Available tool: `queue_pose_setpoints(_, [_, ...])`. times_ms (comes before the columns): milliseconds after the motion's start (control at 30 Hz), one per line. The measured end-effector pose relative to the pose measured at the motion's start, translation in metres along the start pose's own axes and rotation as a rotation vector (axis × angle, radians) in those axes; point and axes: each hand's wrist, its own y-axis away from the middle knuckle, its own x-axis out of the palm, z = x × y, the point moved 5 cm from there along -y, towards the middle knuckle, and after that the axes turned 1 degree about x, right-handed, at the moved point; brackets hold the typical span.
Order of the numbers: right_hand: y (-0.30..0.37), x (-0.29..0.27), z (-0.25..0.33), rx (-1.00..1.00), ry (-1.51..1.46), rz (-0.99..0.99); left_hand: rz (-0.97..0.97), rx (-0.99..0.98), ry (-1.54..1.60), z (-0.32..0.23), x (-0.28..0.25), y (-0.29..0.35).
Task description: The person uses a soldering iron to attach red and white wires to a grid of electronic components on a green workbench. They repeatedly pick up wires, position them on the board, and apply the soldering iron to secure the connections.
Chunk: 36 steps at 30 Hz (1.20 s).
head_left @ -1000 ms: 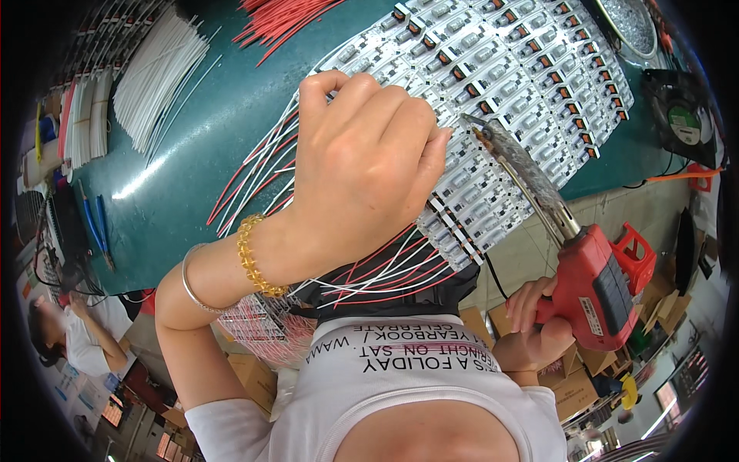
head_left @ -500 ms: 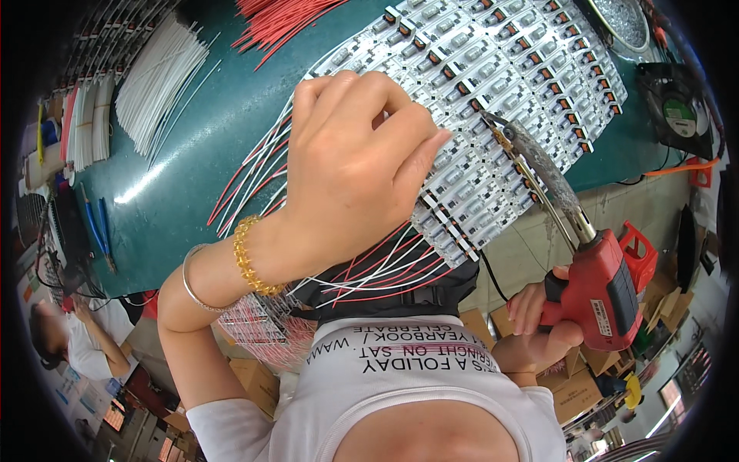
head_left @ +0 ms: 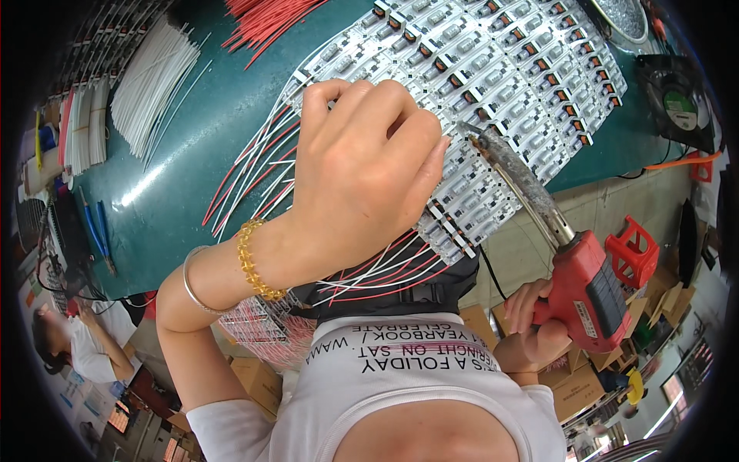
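Observation:
My right hand (head_left: 541, 323) grips a red soldering gun (head_left: 589, 296) by its handle. Its long metal tip points up and left, over a panel of small circuit boards (head_left: 508, 85), close to my left hand. Whether the tip touches a board I cannot tell. My left hand (head_left: 369, 154) is closed over the panel's left part, fingers curled and pressed together. What they pinch is hidden beneath the hand. Red and white wires (head_left: 258, 165) fan out from the panel's left edge, and more wires (head_left: 385, 273) hang past the near edge.
Bundles of white wires (head_left: 154, 92) and red wires (head_left: 273, 19) lie on the green tabletop (head_left: 154, 223). Blue-handled pliers (head_left: 96, 223) rest at left. A metal bowl (head_left: 622, 23) and a black fan (head_left: 677, 104) stand at far right. Another person (head_left: 92, 331) sits at lower left.
The soldering gun's tip has shifted left and slightly nearer me, toward my left hand. My left hand has moved a little to the right and stays closed.

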Motion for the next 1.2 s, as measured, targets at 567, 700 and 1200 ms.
queue_pose_setpoints(567, [0.004,-0.015,-0.007,0.014,-0.119,0.026,-0.014,0.097,-0.082,-0.006,-0.008,-0.004])
queue_pose_setpoints(700, [0.007,-0.018,-0.008,-0.005,-0.157,0.027,0.027,0.037,0.030,-0.012,-0.001,-0.005])
queue_pose_setpoints(1200, [0.012,-0.017,-0.006,-0.039,-0.059,-0.047,0.048,0.046,0.013,-0.013,0.008,-0.003])
